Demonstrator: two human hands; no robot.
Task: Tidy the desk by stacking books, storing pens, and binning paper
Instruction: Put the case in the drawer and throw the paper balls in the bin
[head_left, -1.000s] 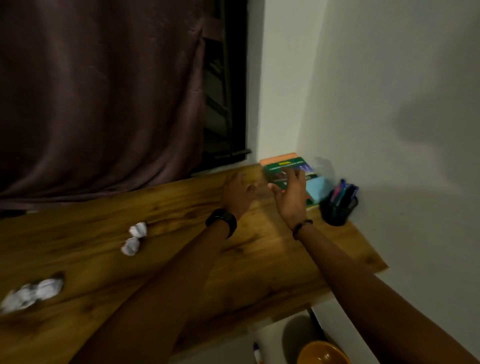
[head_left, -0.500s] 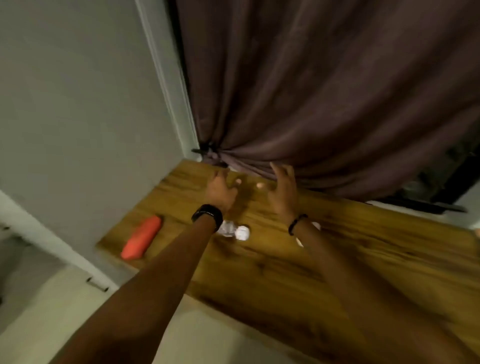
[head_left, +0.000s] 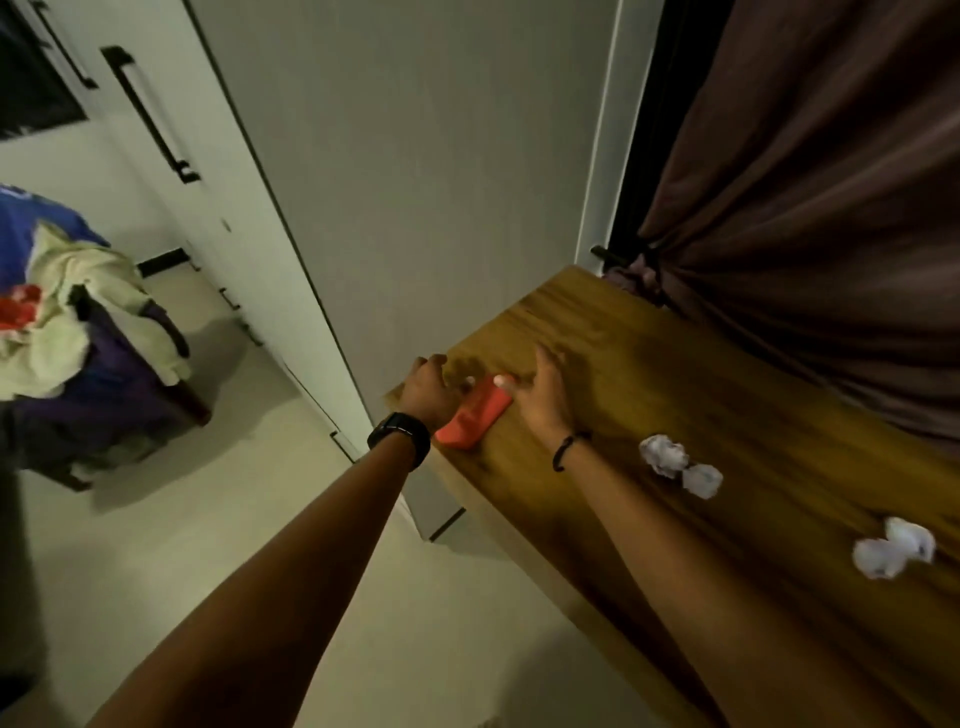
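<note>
A flat orange-red object (head_left: 474, 419), perhaps a case or thin book, lies at the left end of the wooden desk (head_left: 675, 395). My left hand (head_left: 428, 391) is at its left side and my right hand (head_left: 543, 395) at its right, fingers spread, fingertips touching its far end. Neither hand has it lifted. Two crumpled white paper balls (head_left: 678, 463) lie on the desk just right of my right wrist. Another crumpled pair (head_left: 893, 553) lies further right near the front edge. The books and pen holder are out of view.
A dark brown curtain (head_left: 805, 208) hangs behind the desk. A grey wall panel and a white wardrobe with black handles (head_left: 150, 114) stand to the left. A low seat heaped with clothes (head_left: 67, 322) is on the pale floor at far left.
My view has swung from the desk's right end with the books to its left end. Both hands have travelled left past the paper balls to the orange-red object and now flank it.
</note>
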